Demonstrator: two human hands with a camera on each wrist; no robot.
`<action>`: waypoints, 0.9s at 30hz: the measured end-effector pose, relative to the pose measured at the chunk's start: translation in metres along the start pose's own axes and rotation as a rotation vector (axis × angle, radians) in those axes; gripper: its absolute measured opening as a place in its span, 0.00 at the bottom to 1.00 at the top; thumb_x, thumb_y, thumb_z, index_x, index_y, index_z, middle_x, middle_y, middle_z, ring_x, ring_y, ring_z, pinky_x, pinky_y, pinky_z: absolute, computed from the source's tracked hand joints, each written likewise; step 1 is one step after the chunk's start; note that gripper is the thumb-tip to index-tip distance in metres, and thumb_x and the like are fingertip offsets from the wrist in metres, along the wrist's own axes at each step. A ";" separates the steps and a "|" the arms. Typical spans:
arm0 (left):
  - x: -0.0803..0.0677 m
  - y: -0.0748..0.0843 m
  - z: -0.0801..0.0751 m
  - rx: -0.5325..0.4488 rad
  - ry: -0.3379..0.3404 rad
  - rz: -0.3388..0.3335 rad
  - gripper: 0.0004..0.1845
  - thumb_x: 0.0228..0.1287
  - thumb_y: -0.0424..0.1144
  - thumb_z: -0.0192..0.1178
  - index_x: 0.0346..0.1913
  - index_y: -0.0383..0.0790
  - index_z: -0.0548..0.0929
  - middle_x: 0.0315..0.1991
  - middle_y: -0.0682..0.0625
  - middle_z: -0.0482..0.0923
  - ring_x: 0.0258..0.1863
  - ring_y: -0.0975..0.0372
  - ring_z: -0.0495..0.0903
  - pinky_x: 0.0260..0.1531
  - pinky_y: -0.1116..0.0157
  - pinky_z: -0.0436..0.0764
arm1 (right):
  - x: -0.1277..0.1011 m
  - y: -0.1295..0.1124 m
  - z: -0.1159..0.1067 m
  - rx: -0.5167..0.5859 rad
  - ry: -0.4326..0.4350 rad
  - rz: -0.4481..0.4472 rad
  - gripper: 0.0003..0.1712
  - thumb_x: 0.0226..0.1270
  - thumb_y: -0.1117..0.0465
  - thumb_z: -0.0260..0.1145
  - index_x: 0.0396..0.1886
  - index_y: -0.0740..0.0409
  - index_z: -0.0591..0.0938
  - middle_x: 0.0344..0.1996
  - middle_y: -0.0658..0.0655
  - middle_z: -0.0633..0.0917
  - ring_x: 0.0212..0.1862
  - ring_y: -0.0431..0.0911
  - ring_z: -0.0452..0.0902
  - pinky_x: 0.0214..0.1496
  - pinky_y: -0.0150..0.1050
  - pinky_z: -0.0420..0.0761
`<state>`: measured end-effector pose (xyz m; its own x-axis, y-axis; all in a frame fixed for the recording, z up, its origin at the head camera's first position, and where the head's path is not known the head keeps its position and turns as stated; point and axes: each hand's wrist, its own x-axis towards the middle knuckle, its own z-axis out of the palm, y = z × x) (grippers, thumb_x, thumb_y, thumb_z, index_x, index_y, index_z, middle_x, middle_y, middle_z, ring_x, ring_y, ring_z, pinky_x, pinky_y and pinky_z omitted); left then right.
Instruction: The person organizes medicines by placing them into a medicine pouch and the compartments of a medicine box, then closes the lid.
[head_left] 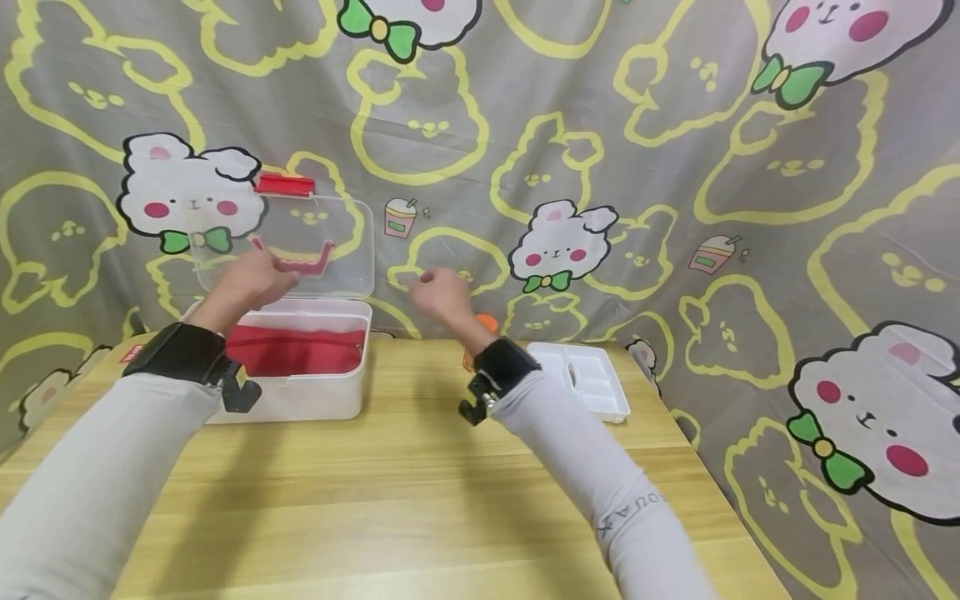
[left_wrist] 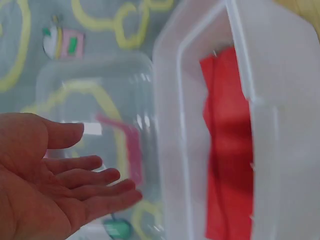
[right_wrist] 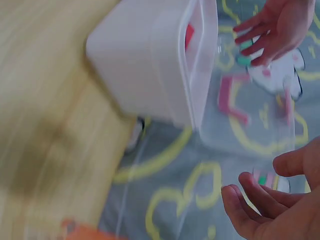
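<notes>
A white storage box [head_left: 300, 398] stands at the back left of the table, its clear lid [head_left: 341, 242] raised upright, with a red latch [head_left: 285, 184] on top and a red handle [head_left: 313, 265]. Something of red fabric [head_left: 300, 350] lies inside the box [left_wrist: 260, 90]. My left hand [head_left: 251, 279] hovers flat in front of the lid [left_wrist: 95, 100], fingers [left_wrist: 90, 164] straight and holding nothing; whether it touches the lid I cannot tell. My right hand [head_left: 442, 293] floats right of the lid, fingers [right_wrist: 260, 197] loosely curled and empty. The right wrist view also catches the left hand [right_wrist: 272, 30].
A white divided tray [head_left: 585, 379] lies on the wooden table [head_left: 420, 483] at the back right. Behind my right wrist a small orange object [head_left: 487, 322] peeks out. A cartoon-printed cloth [head_left: 675, 167] hangs behind the table and down its right side.
</notes>
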<state>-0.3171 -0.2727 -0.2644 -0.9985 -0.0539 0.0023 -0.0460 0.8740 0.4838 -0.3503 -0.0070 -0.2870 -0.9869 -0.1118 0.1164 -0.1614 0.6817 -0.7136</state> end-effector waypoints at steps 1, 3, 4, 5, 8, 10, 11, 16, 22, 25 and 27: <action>0.000 0.007 0.001 -0.008 -0.001 0.023 0.28 0.74 0.42 0.51 0.64 0.19 0.70 0.55 0.23 0.73 0.46 0.37 0.78 0.49 0.44 0.81 | 0.002 0.008 -0.009 -0.003 0.005 0.007 0.24 0.74 0.52 0.60 0.63 0.59 0.80 0.61 0.60 0.83 0.56 0.53 0.82 0.56 0.45 0.84; -0.002 0.022 0.003 -0.029 -0.003 0.075 0.27 0.75 0.42 0.52 0.65 0.21 0.71 0.53 0.24 0.76 0.43 0.39 0.83 0.45 0.47 0.83 | 0.004 0.024 -0.025 -0.003 0.014 0.027 0.23 0.75 0.52 0.60 0.63 0.59 0.80 0.60 0.60 0.83 0.53 0.51 0.82 0.53 0.43 0.85; -0.004 0.030 0.003 -0.045 -0.003 0.097 0.26 0.75 0.42 0.53 0.64 0.22 0.73 0.52 0.25 0.77 0.42 0.41 0.84 0.43 0.49 0.84 | 0.005 0.033 -0.032 -0.016 0.026 0.033 0.22 0.74 0.53 0.60 0.61 0.59 0.80 0.58 0.60 0.84 0.51 0.51 0.83 0.51 0.43 0.85; -0.006 0.037 0.005 -0.054 -0.001 0.123 0.26 0.75 0.42 0.53 0.64 0.23 0.73 0.54 0.26 0.77 0.41 0.42 0.85 0.41 0.51 0.84 | 0.005 0.043 -0.039 -0.036 0.040 0.034 0.21 0.74 0.54 0.60 0.60 0.59 0.81 0.56 0.61 0.85 0.50 0.51 0.82 0.50 0.42 0.85; -0.012 0.057 0.013 -0.091 0.005 0.189 0.22 0.75 0.39 0.54 0.61 0.23 0.76 0.49 0.28 0.81 0.37 0.46 0.87 0.36 0.56 0.87 | 0.007 0.071 -0.059 -0.092 0.063 0.050 0.18 0.73 0.55 0.59 0.53 0.63 0.83 0.49 0.63 0.85 0.42 0.51 0.80 0.40 0.38 0.81; -0.017 0.068 0.019 -0.121 -0.006 0.214 0.20 0.75 0.38 0.54 0.59 0.23 0.78 0.48 0.29 0.83 0.37 0.47 0.88 0.35 0.58 0.89 | 0.006 0.091 -0.071 -0.141 0.082 0.062 0.18 0.71 0.56 0.58 0.50 0.64 0.84 0.45 0.64 0.86 0.38 0.50 0.80 0.35 0.35 0.78; -0.019 0.073 0.023 -0.136 -0.009 0.229 0.20 0.75 0.38 0.55 0.58 0.24 0.79 0.46 0.30 0.84 0.36 0.48 0.89 0.34 0.59 0.89 | 0.005 0.101 -0.078 -0.165 0.084 0.069 0.18 0.71 0.57 0.57 0.49 0.65 0.84 0.44 0.64 0.86 0.37 0.50 0.79 0.34 0.34 0.77; -0.030 0.085 0.042 -0.148 0.008 0.308 0.15 0.74 0.36 0.54 0.52 0.26 0.83 0.36 0.35 0.87 0.31 0.52 0.87 0.28 0.63 0.85 | -0.003 0.148 -0.101 -0.234 0.076 0.140 0.17 0.70 0.59 0.56 0.45 0.67 0.84 0.35 0.63 0.84 0.31 0.49 0.78 0.29 0.34 0.75; -0.038 0.086 0.069 -0.121 0.030 0.384 0.13 0.72 0.34 0.54 0.47 0.27 0.84 0.32 0.39 0.87 0.25 0.59 0.85 0.24 0.67 0.79 | -0.013 0.201 -0.107 -0.444 0.059 0.076 0.18 0.65 0.61 0.55 0.15 0.57 0.67 0.15 0.50 0.62 0.21 0.44 0.56 0.24 0.35 0.58; -0.040 0.086 0.082 -0.117 0.040 0.417 0.12 0.71 0.34 0.54 0.43 0.28 0.85 0.30 0.41 0.88 0.24 0.61 0.85 0.28 0.64 0.83 | -0.018 0.221 -0.105 -0.528 0.061 0.038 0.19 0.65 0.60 0.57 0.14 0.57 0.67 0.15 0.52 0.66 0.22 0.48 0.62 0.26 0.39 0.63; -0.041 0.084 0.090 -0.117 0.046 0.430 0.12 0.70 0.33 0.54 0.42 0.29 0.86 0.28 0.43 0.87 0.23 0.62 0.85 0.30 0.62 0.84 | -0.021 0.230 -0.104 -0.567 0.055 0.022 0.17 0.66 0.59 0.57 0.17 0.60 0.70 0.18 0.56 0.72 0.26 0.52 0.69 0.30 0.43 0.70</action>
<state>-0.2821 -0.1535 -0.3024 -0.9236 0.2787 0.2631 0.3795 0.7613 0.5258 -0.3666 0.2268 -0.3815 -0.9862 -0.0654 0.1522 -0.1004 0.9667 -0.2352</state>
